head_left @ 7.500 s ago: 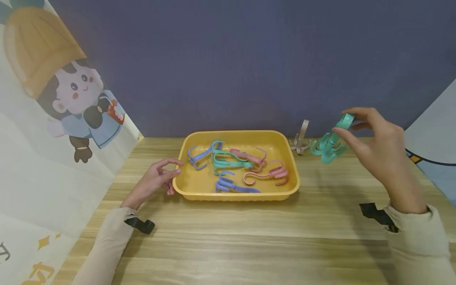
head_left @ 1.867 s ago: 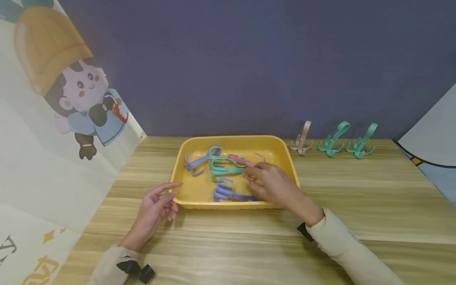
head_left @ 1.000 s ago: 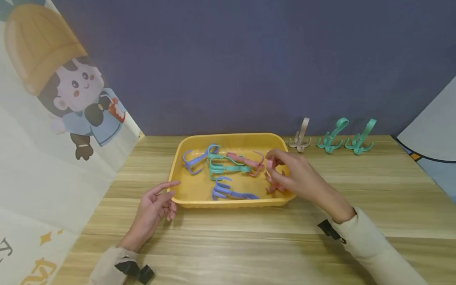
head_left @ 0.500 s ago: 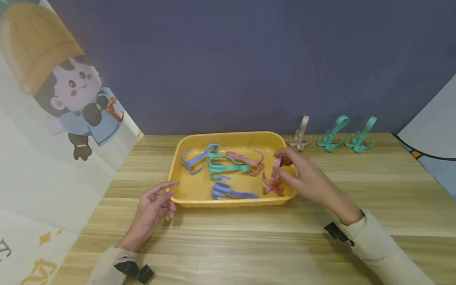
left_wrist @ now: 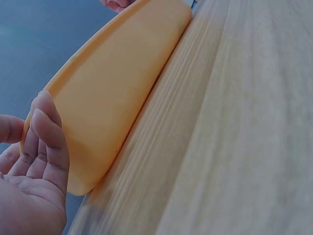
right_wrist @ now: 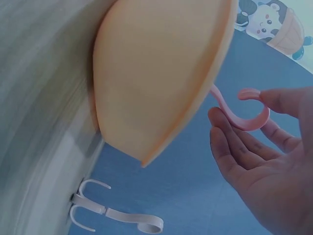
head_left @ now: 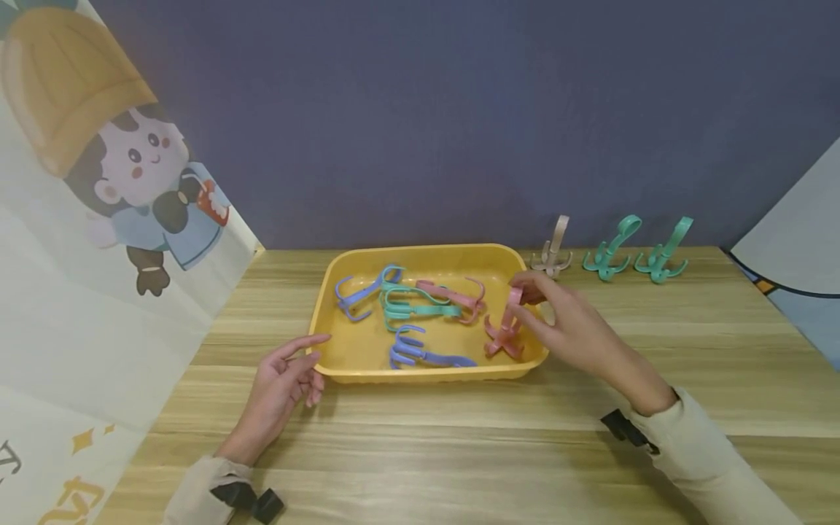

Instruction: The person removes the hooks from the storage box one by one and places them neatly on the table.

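Note:
My right hand [head_left: 574, 321] pinches the curved top of a pink four-pronged hook [head_left: 504, 340], which stands upright over the right end of a yellow tray [head_left: 420, 376]. In the right wrist view, thumb and fingers hold the curl of this pink hook [right_wrist: 252, 124] beside the tray's rim. My left hand [head_left: 278, 386] grips the tray's left rim at the front corner. The left wrist view shows its fingers [left_wrist: 51, 134] against the outer wall. Inside lie another pink hook [head_left: 462, 297], teal hooks [head_left: 426, 311], a blue hook [head_left: 361, 294] and a second blue hook [head_left: 440, 359].
Along the back of the wooden table [head_left: 420, 452], right of the tray, stand a beige hook [head_left: 554, 248] and two upright ones, a teal hook [head_left: 613, 248] and another teal hook [head_left: 666, 251]. A dark blue wall [head_left: 420, 124] rises directly behind.
A teal hook that my right hand held now stands at the back right. That hand then reached into the tray and turned a pink hook upright. My left hand stays at the rim.

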Demonstrator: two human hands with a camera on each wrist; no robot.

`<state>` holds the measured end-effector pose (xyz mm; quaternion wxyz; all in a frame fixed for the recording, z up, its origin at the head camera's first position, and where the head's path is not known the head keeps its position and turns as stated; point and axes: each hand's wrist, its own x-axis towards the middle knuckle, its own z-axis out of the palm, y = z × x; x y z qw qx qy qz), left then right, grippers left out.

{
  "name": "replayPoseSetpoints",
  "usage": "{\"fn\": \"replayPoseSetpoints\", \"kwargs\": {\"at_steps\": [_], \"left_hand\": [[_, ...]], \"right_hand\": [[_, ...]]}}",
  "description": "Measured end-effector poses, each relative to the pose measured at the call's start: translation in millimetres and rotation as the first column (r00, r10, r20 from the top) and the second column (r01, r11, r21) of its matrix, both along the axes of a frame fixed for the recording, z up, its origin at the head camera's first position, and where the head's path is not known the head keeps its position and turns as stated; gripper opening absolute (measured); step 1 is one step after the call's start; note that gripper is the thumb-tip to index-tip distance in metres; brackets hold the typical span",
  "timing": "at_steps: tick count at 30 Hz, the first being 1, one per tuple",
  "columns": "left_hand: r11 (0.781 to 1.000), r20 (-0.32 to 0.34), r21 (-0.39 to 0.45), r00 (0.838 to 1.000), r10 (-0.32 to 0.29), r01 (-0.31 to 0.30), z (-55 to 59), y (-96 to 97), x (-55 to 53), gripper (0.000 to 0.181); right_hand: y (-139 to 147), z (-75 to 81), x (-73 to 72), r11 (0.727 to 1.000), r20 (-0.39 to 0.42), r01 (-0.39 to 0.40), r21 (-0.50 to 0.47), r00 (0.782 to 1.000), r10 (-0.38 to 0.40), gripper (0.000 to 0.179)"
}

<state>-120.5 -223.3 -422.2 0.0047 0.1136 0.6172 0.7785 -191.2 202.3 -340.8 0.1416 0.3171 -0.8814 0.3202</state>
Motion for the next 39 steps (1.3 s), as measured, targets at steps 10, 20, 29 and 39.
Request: {"fn": "replayPoseSetpoints", "kwargs": {"at_steps": [10, 20, 29, 39], "left_hand": [[1.000, -0.013, 0.005, 1.000, -0.002, 0.002, -0.7, -0.4, 0.0, 0.033], [1.000, -0.011, -0.005, 1.000, 0.004, -0.004, 0.1, -0.1, 0.5, 0.034], [1.000, -0.021, -0.007, 1.000, -0.004, 0.003, -1.1, -0.6, 0.1, 0.034], [1.000, -0.008, -0.018, 1.000, 0.010, -0.010, 0.1, -0.5, 0.5, 0.034]], "right_hand": [[10, 14.3, 2.1, 0.998, -0.056, 0.033, -0.048, 0.998, -0.036, 0.035], [21, 37.7, 9.8, 0.989, -0.216, -0.003, -0.149, 0.976, -0.030, 0.041], [37, 42.9, 2.6, 0.981, -0.300, 0.032, -0.189, 0.950, -0.089, 0.051], [56, 37.9, -13.2, 0.975, -0.335, 0.120, -0.189, 0.925, -0.179, 0.050]]}}
